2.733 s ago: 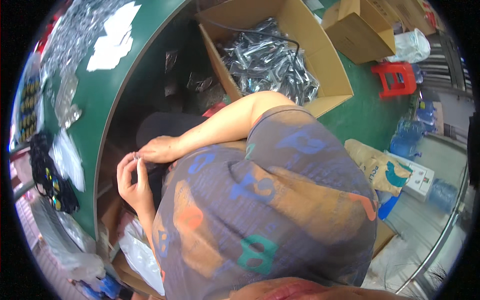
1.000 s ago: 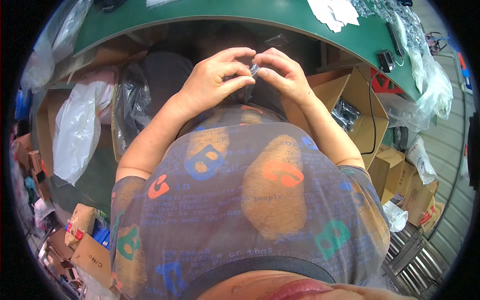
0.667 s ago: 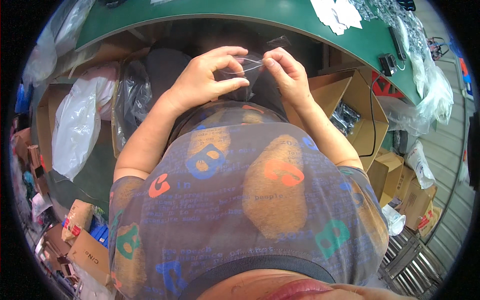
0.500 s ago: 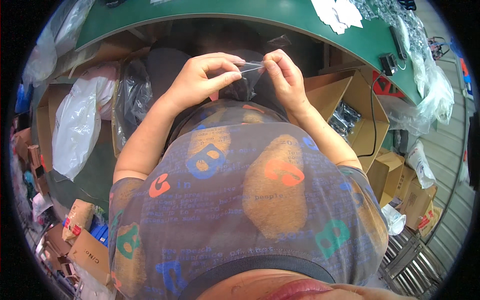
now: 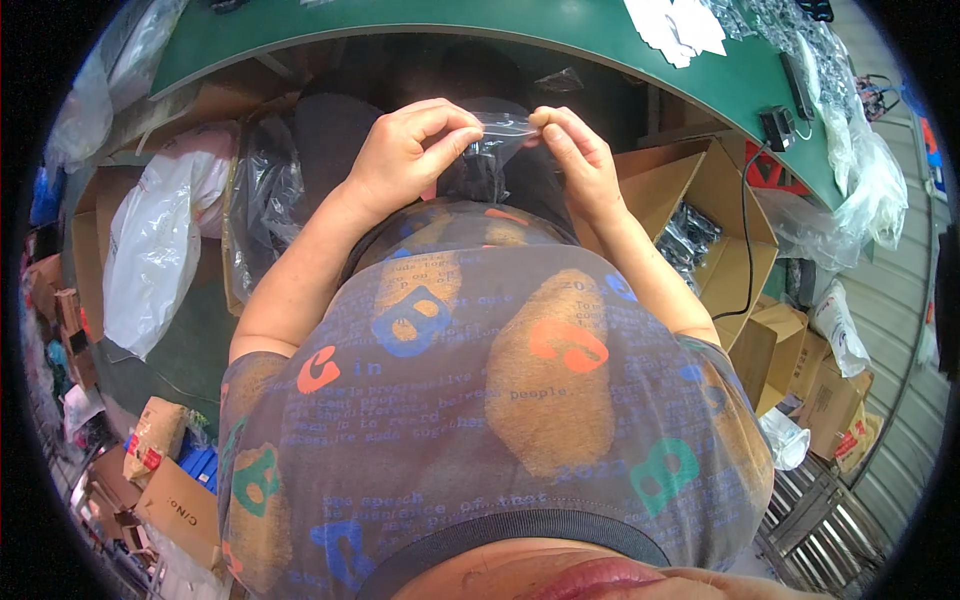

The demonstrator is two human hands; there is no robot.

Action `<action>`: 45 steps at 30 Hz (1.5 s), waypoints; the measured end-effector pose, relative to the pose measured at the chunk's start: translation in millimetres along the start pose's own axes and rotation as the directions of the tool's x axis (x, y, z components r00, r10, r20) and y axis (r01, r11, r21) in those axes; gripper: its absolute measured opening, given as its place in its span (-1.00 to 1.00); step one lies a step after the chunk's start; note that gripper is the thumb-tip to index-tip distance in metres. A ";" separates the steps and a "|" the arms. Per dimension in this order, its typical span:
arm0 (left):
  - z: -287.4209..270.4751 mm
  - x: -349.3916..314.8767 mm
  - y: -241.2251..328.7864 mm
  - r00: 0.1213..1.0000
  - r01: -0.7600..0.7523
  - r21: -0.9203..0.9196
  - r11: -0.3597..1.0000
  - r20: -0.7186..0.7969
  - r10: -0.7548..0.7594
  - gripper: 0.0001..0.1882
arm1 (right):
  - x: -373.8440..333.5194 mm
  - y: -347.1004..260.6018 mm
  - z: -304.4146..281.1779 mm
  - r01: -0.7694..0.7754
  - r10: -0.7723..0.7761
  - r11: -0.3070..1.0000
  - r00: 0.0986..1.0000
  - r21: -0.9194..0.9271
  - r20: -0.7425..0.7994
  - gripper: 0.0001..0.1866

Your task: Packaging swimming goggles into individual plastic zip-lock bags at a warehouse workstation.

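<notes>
A small clear zip bag [image 5: 507,130] is stretched between my two hands, over my lap and just short of the table edge. My left hand [image 5: 412,152] pinches one end of its top strip between thumb and fingers. At the other end, my right hand [image 5: 580,158] grips the strip's corner the same way. Below the strip the bag hangs down, and something dark with bright glints [image 5: 484,168] shows through or behind the film; its kind cannot be made out.
The green table [image 5: 400,18] curves across the far side, with white papers [image 5: 680,28], a black adapter [image 5: 776,128] and its cable. An open carton [image 5: 740,215] holding black-wrapped items stands at right. At left are a white plastic bag [image 5: 165,245] and a carton lined with dark film [image 5: 265,200].
The bag's top, earlier seen with its two edges apart, now shows as one flat strip. Both hands have shifted slightly, and more of the bag's film shows between them.
</notes>
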State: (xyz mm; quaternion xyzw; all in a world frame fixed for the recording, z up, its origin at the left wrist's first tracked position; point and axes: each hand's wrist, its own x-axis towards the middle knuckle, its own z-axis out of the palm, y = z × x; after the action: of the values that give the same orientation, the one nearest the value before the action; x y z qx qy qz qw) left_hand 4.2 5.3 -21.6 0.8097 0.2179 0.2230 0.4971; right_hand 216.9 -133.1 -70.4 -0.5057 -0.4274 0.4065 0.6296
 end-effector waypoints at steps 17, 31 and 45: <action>2.1 5.8 -8.8 0.999 -0.047 0.012 0.999 0.000 0.047 -0.86 | 15.2 -1.2 -4.7 0.005 0.011 0.990 0.993 -0.137 0.118 -0.89; 7.3 7.9 -14.5 0.996 -0.089 -0.021 0.996 -0.027 0.089 -0.86 | 20.8 -3.1 -5.9 -0.096 0.109 0.991 0.980 -0.089 0.167 -0.91; 6.8 7.5 -15.5 0.999 -0.046 -0.036 0.998 -0.014 0.045 -0.84 | 27.0 -1.9 -0.8 0.041 0.010 0.972 0.976 -0.230 0.216 -0.89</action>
State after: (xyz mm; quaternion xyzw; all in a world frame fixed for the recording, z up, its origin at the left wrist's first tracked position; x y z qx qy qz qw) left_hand 12.2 11.1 -37.3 0.8040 0.1986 0.2433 0.5049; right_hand 226.0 -108.1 -65.2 -0.5255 -0.5419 0.4012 0.5189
